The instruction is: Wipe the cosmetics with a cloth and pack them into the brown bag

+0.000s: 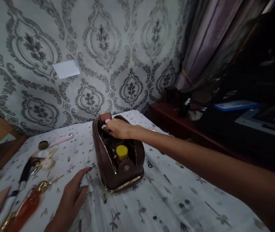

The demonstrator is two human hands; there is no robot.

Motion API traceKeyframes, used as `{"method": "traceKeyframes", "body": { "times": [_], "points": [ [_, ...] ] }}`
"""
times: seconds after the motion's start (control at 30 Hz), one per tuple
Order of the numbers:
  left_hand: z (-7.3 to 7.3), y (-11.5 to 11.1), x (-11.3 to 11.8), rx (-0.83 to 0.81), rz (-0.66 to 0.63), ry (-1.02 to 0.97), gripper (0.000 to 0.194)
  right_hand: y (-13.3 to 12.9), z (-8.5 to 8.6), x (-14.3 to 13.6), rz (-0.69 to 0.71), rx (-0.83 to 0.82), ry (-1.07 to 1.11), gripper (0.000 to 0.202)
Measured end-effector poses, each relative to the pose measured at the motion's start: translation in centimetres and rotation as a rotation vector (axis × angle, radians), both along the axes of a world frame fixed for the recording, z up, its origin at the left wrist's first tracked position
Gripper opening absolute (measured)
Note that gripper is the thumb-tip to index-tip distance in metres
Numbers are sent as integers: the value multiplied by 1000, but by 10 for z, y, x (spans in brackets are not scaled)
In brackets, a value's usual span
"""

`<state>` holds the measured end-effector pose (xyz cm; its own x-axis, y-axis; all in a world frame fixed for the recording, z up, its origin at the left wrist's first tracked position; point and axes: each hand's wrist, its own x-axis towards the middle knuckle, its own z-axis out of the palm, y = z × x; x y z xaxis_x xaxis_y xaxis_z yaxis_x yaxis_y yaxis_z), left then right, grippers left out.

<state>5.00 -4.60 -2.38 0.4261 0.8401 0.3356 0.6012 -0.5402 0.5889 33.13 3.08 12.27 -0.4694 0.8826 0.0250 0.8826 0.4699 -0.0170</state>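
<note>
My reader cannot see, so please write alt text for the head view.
A right hand reaches into an open brown bag containing a yellow-capped item, on a patterned white cloth; the left hand is nearby, open.

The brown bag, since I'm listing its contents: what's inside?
A yellow lid and, by the right hand, a pink item; that hand and the sides of the brown bag cover the rest.

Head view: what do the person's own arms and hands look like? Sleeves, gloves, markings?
Right hand and left hand: no gloves. Right arm slim, no sleeve showing up to the picture's edge; no watch or bracelet on its wrist. Left arm mostly out of frame. No cables or markings visible. Right fingertips partly hidden.
</note>
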Motion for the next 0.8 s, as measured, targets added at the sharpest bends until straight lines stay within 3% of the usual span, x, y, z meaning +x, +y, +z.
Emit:
{"method": "traceKeyframes", "body": {
  "times": [0.13,0.47,0.6,0.8],
  "points": [
    [2,-3,3,2,37,-26,43,-7,-3,2,-37,41,-8,20],
    [4,-2,3,-7,-12,-19,39,-26,-8,-10,-156,-13,-64,64],
    [5,-1,2,28,21,-27,38,-24,-6,-10,-196,-70,20,66],
    [8,4,-3,13,-67,80,38,-23,-8,-8,-172,-67,28,56]
  ]
}}
